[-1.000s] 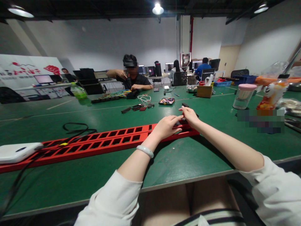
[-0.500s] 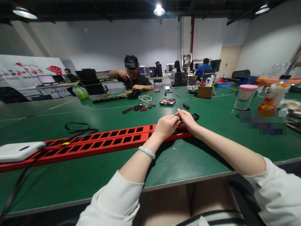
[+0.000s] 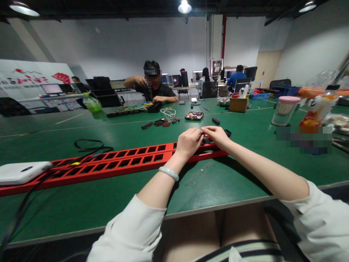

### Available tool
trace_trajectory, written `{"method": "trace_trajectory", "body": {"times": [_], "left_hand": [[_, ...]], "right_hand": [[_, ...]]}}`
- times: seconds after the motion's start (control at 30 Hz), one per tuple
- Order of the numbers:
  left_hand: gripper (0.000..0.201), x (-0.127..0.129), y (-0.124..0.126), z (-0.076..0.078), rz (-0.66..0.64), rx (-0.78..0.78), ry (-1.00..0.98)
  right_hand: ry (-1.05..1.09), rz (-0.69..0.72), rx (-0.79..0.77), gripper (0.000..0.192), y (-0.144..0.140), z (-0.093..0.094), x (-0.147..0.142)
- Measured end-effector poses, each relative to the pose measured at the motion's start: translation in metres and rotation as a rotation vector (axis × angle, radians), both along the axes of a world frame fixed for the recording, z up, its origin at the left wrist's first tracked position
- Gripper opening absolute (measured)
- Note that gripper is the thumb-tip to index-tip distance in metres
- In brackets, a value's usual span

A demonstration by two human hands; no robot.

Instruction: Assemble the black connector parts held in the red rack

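My left hand and my right hand meet at the fingertips above the right end of a long red slotted frame. Both are closed in a pinch around something small; the fingers hide most of it, so I cannot make out what it is. Below and between the hands, dark parts sit at the frame's end. Just past my right hand lies a small black tray-like piece. A pale bangle circles my left wrist.
A white power bank with black cables rests on the frame's left end. Farther back are a shallow box of small parts, a black block and a white cable. A lidded cup stands right. A person sits opposite.
My hands have shifted slightly left, with the fingertips still together. More of the dark parts at the frame's right end now shows beneath them.
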State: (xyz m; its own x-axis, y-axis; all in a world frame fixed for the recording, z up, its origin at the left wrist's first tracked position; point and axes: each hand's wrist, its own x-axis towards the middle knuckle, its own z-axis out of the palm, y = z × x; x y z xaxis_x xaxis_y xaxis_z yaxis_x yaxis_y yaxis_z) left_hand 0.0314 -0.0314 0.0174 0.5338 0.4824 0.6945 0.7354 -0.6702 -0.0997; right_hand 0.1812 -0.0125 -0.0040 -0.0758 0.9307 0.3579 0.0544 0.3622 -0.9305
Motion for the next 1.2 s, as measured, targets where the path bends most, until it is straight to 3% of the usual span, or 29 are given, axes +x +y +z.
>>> {"method": "trace_trajectory", "body": {"times": [0.33, 0.63, 0.97, 1.2], "left_hand": [[0.019, 0.001, -0.001, 0.001, -0.003, -0.061, -0.051], [0.056, 0.004, 0.000, -0.009, -0.101, -0.282, 0.119], [0.034, 0.004, 0.005, -0.017, -0.131, -0.409, 0.181], [0.033, 0.004, 0.007, -0.019, -0.133, -0.410, 0.207]], "right_hand": [[0.054, 0.043, -0.002, 0.042, -0.002, -0.003, -0.001], [-0.111, -0.115, -0.012, 0.042, 0.016, -0.011, 0.021], [-0.413, 0.047, -0.006, 0.048, 0.026, -0.015, 0.039], [-0.360, 0.128, -0.068, 0.050, 0.029, -0.016, 0.042]]}}
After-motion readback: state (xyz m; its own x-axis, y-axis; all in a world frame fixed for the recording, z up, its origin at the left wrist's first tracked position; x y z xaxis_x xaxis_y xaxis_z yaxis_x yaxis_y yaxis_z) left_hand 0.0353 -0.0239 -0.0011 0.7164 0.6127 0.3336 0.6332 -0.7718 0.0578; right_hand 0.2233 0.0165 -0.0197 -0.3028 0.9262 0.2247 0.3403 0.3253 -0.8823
